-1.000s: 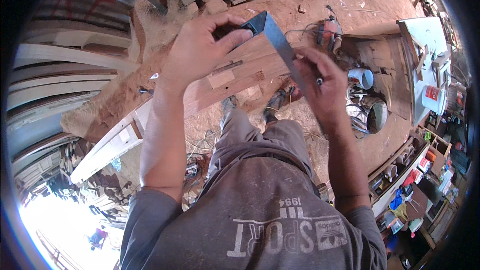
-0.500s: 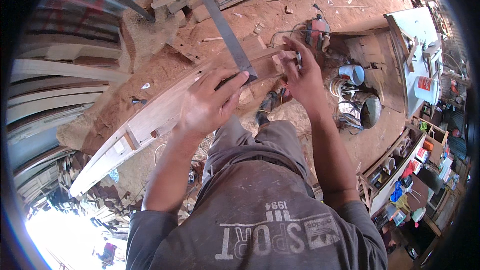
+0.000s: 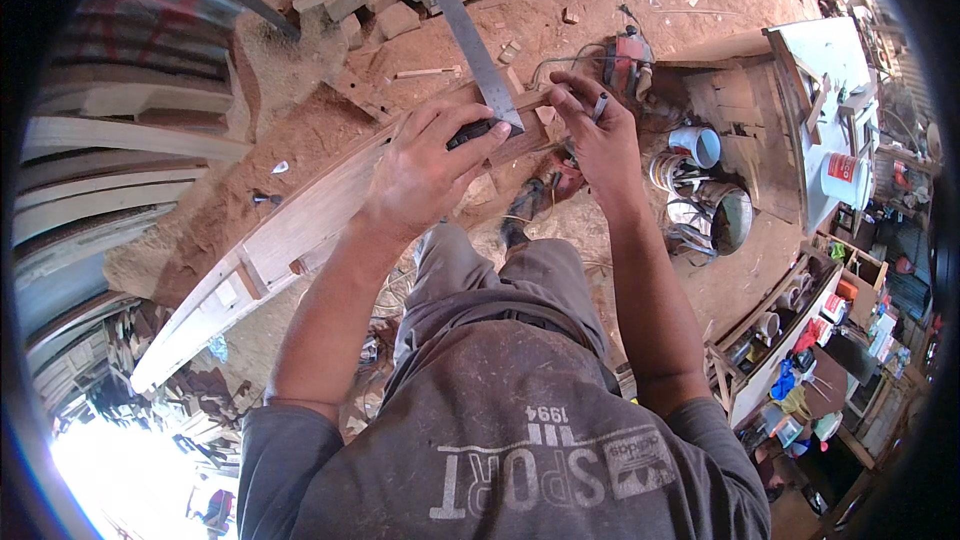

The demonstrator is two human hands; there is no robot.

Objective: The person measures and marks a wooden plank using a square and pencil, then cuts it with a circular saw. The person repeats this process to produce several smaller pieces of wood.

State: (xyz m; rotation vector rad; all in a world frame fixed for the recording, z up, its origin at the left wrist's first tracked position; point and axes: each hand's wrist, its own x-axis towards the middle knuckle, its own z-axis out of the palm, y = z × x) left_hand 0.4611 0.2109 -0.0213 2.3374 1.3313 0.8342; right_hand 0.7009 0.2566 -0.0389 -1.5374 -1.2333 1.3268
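Note:
My left hand [image 3: 425, 160] is closed around the dark stock of a try square [image 3: 470, 35]. The square's long metal blade points away from me, across a long pale wooden board [image 3: 300, 220] that runs diagonally from the lower left. My right hand [image 3: 603, 140] is closed, with a slim pen [image 3: 600, 106] sticking up between its fingers. Its thumb and index fingertips meet the end of a narrow piece of wood [image 3: 533, 98] beside the square's corner. My palms hide part of the board and most of the square's stock.
A red power tool [image 3: 628, 55] with a cord lies on the dusty ground beyond my right hand. Buckets [image 3: 702, 145] stand to the right, near a white-topped table [image 3: 835, 60]. Offcuts [image 3: 395, 20] are piled at the far side, and planks [image 3: 120, 145] are stacked at left.
My left hand and the square have shifted slightly right and away from me along the board. My right fingers have drawn in closer to the wood, and the pen shows more plainly.

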